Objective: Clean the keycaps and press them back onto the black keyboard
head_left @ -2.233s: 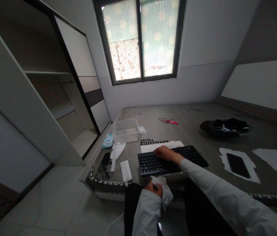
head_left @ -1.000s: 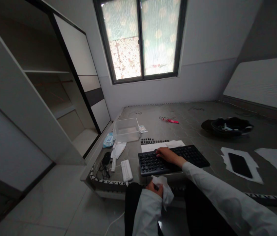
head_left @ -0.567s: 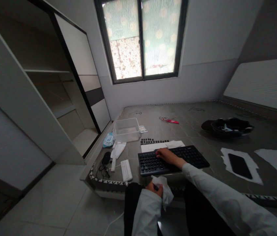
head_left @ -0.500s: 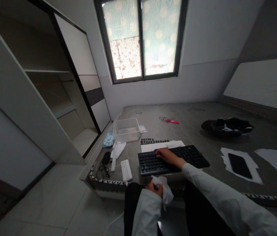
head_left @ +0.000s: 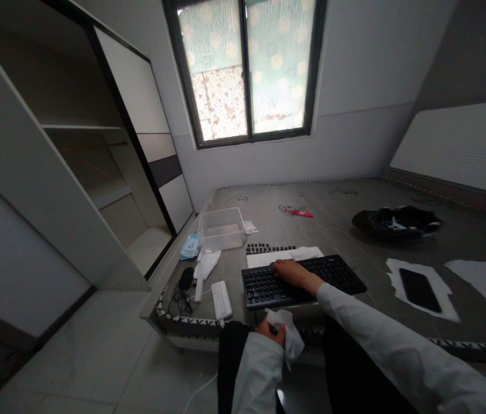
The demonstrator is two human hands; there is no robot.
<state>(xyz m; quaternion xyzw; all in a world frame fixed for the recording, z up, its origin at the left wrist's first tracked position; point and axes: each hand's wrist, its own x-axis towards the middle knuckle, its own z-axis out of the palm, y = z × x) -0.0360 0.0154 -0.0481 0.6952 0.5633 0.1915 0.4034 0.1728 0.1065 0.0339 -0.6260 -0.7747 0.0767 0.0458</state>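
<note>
A black keyboard (head_left: 264, 288) lies along the near edge of the mattress. My right hand (head_left: 290, 272) rests over its upper middle part, fingers curled down against the keys; whatever they pinch, if anything, is hidden. Below the keyboard, between my knees, my left hand (head_left: 272, 332) is closed around a crumpled white tissue (head_left: 291, 336). A small dark spot shows between its fingers, too small to name. Behind the keyboard, loose black keycaps (head_left: 264, 248) stand in rows, and a white paper sheet (head_left: 271, 259) lies partly under the keyboard's far edge.
Left of the keyboard are a white power strip (head_left: 221, 300), a black mouse (head_left: 186, 278) with its cable, and a clear plastic box (head_left: 222, 230). To the right lie a dark phone (head_left: 420, 290) on paper and a black cap (head_left: 402, 223). A red object (head_left: 301, 213) lies farther back.
The view has shifted very slightly. Both hands keep nearly the same place and grip, and the keyboard and other things stay put.
</note>
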